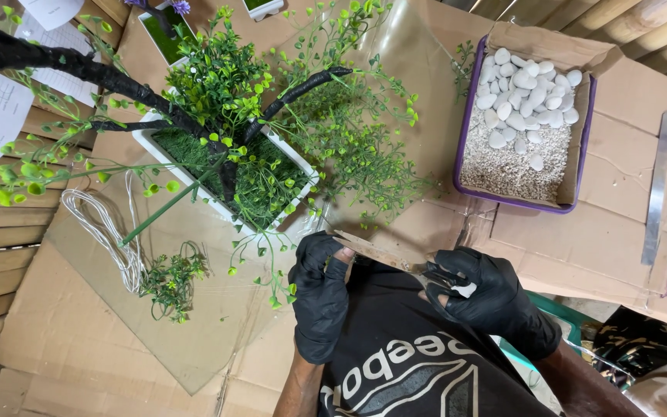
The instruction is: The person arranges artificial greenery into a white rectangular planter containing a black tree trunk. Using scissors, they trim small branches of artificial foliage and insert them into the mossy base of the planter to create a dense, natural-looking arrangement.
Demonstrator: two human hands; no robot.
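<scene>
Lower centre of frame: left hand (319, 287) pinches one end of a cardboard strip (372, 251) (long axis running right-downward) toward scissors (435, 279) gripped in the right hand (488, 297).

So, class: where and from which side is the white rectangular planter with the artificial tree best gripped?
Grip the white planter by its two long rims, low, from the near corner. The dark branches and green foliage spread above, blocking any grasp from the top.
</scene>
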